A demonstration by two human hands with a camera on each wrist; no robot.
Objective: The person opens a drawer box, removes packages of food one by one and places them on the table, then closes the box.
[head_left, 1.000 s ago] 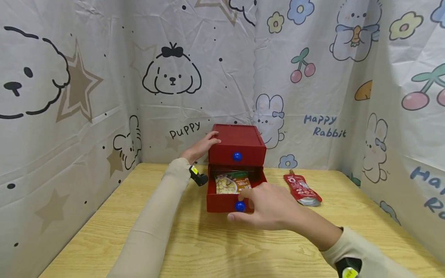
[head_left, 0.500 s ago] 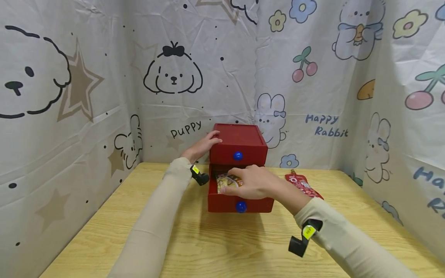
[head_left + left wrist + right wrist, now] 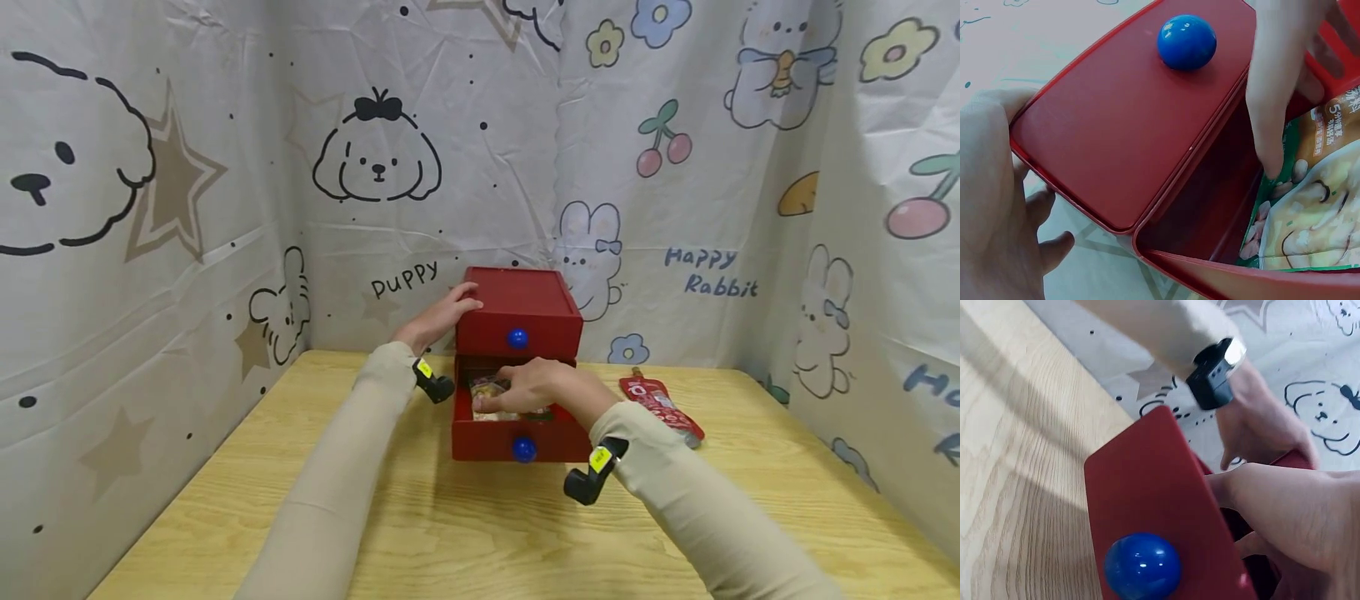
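A red two-drawer box [image 3: 521, 292] stands on the table, with its lower drawer [image 3: 487, 439] pulled out. Over the top left edge of the box rests my left hand [image 3: 442, 317], fingers on the lid. In the left wrist view, the upper drawer's blue knob [image 3: 1187, 42] shows beside that hand. My right hand [image 3: 536, 387] reaches down into the lower drawer, thumb and fingers spread over a printed food packet [image 3: 1316, 212]. The thumb reaches the packet's green edge in the left wrist view; the packet lies flat. Part of the right hand is hidden behind the drawer front [image 3: 1154, 481].
A red spouted pouch [image 3: 660, 408] lies on the wooden table [image 3: 420, 525] right of the box. Patterned cloth [image 3: 375, 225] hangs behind and on both sides. The lower drawer's blue knob [image 3: 524, 450] sticks out towards me.
My right hand has moved from the lower drawer's knob up over the drawer front and into the drawer above the packet. My left hand stays on the box.
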